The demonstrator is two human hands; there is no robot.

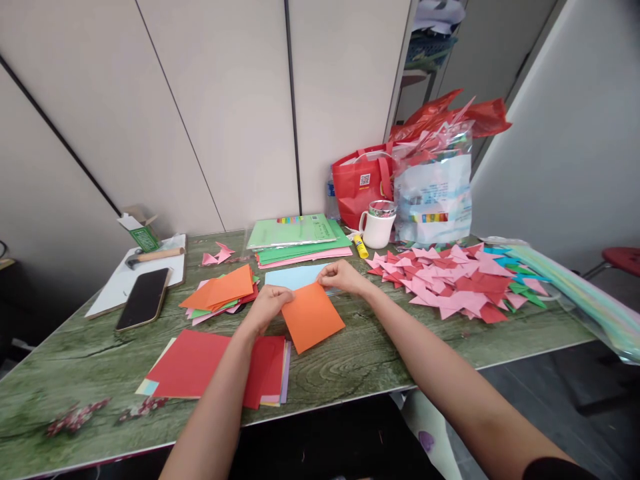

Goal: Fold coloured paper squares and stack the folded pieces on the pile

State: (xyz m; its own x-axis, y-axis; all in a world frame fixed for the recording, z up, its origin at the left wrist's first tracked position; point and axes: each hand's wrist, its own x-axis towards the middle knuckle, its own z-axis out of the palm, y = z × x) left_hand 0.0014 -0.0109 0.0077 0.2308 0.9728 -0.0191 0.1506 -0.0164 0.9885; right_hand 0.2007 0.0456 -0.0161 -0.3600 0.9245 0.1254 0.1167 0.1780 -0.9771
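An orange paper square [313,317] lies on the green wood-grain table [360,360] in front of me. My left hand [267,305] pinches its left corner, fingers closed on the edge. My right hand [343,275] grips the far corner of the same sheet. Under that corner lies a light blue sheet [293,275]. A stack of red paper [205,363] sits by my left forearm. Another pile of orange and mixed coloured squares [223,291] lies just left of my left hand.
A heap of folded pink and red paper triangles [453,280] spreads at the right. Green sheets [297,237], a glue stick [361,247], a white mug [379,225], a red bag [360,180] and a plastic bag stand at the back. A phone [144,297] and hammer [153,256] lie left.
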